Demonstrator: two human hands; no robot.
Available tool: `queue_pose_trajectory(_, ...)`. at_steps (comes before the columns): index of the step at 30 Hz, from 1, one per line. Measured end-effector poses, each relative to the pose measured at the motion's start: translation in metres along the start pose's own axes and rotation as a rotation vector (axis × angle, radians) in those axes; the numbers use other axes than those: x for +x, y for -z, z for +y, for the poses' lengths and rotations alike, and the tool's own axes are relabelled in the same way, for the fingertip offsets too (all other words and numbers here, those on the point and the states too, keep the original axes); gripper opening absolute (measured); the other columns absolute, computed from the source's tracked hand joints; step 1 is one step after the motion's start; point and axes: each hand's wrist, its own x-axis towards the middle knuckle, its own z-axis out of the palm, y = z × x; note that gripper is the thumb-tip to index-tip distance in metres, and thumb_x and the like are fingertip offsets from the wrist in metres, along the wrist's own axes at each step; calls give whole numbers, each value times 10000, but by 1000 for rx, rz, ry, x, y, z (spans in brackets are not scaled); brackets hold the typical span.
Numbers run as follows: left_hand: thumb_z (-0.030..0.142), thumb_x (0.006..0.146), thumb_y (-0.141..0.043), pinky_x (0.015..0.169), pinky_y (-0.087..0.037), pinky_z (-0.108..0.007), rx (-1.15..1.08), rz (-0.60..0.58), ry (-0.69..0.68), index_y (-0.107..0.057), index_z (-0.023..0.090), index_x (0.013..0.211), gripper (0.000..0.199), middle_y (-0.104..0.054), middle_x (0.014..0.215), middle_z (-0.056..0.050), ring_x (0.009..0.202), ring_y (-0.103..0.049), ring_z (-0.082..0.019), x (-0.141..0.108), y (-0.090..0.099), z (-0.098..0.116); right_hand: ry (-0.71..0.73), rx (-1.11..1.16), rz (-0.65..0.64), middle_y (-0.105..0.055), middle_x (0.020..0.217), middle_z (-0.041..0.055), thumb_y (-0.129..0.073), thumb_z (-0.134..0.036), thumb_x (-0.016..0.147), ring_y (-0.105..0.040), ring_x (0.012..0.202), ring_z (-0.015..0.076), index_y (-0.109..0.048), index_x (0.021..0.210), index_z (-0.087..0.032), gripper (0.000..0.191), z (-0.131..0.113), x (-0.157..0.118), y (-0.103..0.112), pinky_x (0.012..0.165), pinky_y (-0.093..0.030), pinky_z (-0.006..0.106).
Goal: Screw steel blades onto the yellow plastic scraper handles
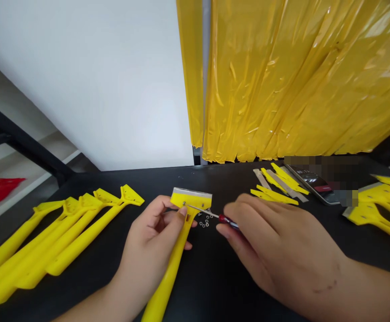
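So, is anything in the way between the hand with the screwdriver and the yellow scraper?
No, nothing visible blocks it. The right hand holds the screwdriver, whose tip reaches a screw on the scraper. The small metal rings lie beside it on the black table.

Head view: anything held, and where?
Left hand: yellow scraper, just below its head. Right hand: screwdriver, by its handle.

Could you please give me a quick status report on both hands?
Left hand gripping yellow scraper. Right hand holding screwdriver, tip at screw. Loose nuts close by.
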Motion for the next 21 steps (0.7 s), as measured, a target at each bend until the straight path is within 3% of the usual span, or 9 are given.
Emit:
queue_pose_trajectory(5, 417, 899, -775, 546, -656, -304, -15, 15, 3, -667, 246, 911, 202, -689, 771, 6, 761, -713, -223, 2, -1, 1, -5, -12, -6, -565, 768, -14, -515, -218, 1061, -561, 598, 179, -523, 923, -216, 137, 0, 1, 0, 550, -354, 345)
queue_pose_trajectory(8, 412, 906, -768, 545, -656, -303, -18, 9, 2, -654, 252, 896, 197, -671, 759, 17, 766, -707, -220, 3, -1, 2, -13, 17, 20, -609, 861, 24, -513, -230, 1060, -611, 695, 197, -547, 1013, -188, 72, 0, 1, 0, 592, -398, 341)
queue_pose_trajectory(11, 415, 910, -761, 543, -655, -303, -12, 6, 0, -660, 250, 906, 193, -668, 768, 12, 779, -711, -226, 3, -1, 1, -10, 36, 0, -564, 763, -12, -493, -204, 1073, -562, 614, 173, -526, 901, -219, 176, 2, 2, -1, 563, -362, 342)
queue_pose_trajectory(14, 413, 892, -782, 537, -654, -297, -23, 15, 3, -664, 243, 901, 207, -664, 758, 10, 766, -704, -222, 1, -1, 0, -12, -20, 49, -610, 834, 8, -548, -227, 1060, -582, 667, 181, -583, 1049, -194, 49, 5, 0, -2, 576, -367, 340)
queue_pose_trajectory(18, 402, 876, -802, 541, -661, -304, -38, 17, 3, -661, 240, 901, 216, -666, 760, 12, 731, -685, -205, -2, -2, 0, 61, -51, 86, -614, 937, 37, -555, -131, 1024, -572, 759, 201, -577, 1172, -225, 177, 9, -3, -4, 621, -399, 324)
queue_pose_trajectory(21, 414, 890, -787, 554, -672, -319, -33, 12, 2, -663, 244, 928, 213, -696, 821, 1, 754, -697, -211, -2, -3, 1, 126, -36, 107, -622, 958, 60, -513, -130, 1042, -579, 825, 223, -558, 1250, -178, 219, 11, -3, -5, 693, -441, 339)
